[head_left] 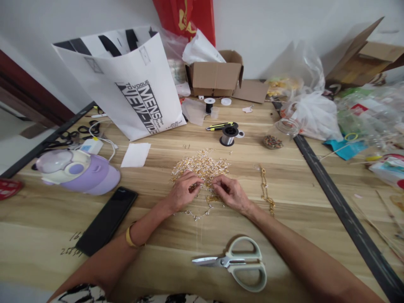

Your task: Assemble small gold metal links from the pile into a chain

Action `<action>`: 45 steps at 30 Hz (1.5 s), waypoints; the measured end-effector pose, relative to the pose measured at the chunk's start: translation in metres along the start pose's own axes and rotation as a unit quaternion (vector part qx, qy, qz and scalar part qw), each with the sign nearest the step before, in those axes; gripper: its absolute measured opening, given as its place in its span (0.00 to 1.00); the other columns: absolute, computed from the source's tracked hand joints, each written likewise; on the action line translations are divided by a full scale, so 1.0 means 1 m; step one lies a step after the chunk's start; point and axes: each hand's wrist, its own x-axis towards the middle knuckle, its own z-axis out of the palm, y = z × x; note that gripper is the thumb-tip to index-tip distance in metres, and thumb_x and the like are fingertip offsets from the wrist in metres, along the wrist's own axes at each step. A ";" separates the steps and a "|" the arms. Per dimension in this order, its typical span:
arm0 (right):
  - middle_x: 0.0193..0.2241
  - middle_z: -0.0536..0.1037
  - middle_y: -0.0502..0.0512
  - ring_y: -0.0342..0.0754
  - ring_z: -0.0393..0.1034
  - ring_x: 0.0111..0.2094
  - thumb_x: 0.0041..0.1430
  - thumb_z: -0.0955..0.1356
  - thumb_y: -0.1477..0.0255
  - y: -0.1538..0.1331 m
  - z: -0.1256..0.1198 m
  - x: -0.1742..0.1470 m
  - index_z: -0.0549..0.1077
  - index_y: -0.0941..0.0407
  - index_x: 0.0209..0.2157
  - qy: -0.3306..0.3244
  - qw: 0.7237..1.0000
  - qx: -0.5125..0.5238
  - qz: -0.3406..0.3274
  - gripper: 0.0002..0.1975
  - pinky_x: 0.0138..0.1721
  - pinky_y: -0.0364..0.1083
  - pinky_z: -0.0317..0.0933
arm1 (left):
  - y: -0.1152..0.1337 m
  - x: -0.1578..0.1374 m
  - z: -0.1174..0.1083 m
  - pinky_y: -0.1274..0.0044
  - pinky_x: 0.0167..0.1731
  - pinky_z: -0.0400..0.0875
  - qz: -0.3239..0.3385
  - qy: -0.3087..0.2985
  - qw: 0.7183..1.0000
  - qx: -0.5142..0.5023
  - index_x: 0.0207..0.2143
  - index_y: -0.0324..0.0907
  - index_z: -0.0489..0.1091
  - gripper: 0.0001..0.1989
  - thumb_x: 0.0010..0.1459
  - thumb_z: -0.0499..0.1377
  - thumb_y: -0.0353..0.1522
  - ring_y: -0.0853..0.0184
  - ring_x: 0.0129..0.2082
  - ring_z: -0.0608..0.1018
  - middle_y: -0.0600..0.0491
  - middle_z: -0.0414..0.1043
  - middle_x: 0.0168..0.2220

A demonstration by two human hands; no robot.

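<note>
Both hands meet at the near edge of a pile of small gold and silver jewellery pieces [202, 162]. The fingers of my left hand [184, 190] are curled into a pinch; what lies between the tips is too small to name. Opposite it, a short gap away, my right hand [232, 193] is pinched too, its tips hiding whatever they hold. A silver chain with small charms [197, 216] lies on the wood just below the left hand. Beyond the right hand is a gold chain [264, 187]. Scissors with pale handles [233, 261] rest nearer to me.
Left are a black phone [107, 221], a purple bottle [85, 172] and a white paper bag [126, 84]. Behind the pile stand a wire spool [229, 136], a cutter knife [221, 126] and a cardboard box [216, 75]. A tipped jar [280, 134] with beads and plastic bags [315, 113] are right.
</note>
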 end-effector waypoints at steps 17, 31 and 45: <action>0.21 0.66 0.47 0.40 0.58 0.21 0.62 0.61 0.71 0.004 0.001 -0.001 0.68 0.58 0.37 0.002 0.998 -0.044 -0.038 0.06 0.23 0.40 0.53 | 0.002 0.000 -0.001 0.71 0.40 0.67 0.049 -0.058 0.997 0.008 0.29 0.39 0.72 0.04 0.54 0.58 0.23 0.64 0.38 0.70 0.50 0.74 0.30; 0.28 0.75 0.55 0.44 0.67 0.27 0.63 0.61 0.72 0.005 0.003 0.000 0.68 0.56 0.37 -0.037 0.986 -0.115 -0.115 0.06 0.30 0.43 0.60 | 0.009 0.002 0.000 0.70 0.38 0.68 0.034 -0.001 0.998 -0.058 0.30 0.39 0.73 0.02 0.54 0.61 0.30 0.64 0.36 0.72 0.49 0.74 0.29; 0.28 0.75 0.55 0.44 0.67 0.27 0.63 0.61 0.72 0.003 0.005 -0.001 0.69 0.56 0.36 -0.037 0.982 -0.131 -0.134 0.06 0.30 0.43 0.61 | 0.007 0.000 0.003 0.70 0.39 0.68 0.024 -0.012 0.998 -0.060 0.28 0.40 0.71 0.05 0.57 0.57 0.29 0.64 0.36 0.72 0.50 0.73 0.28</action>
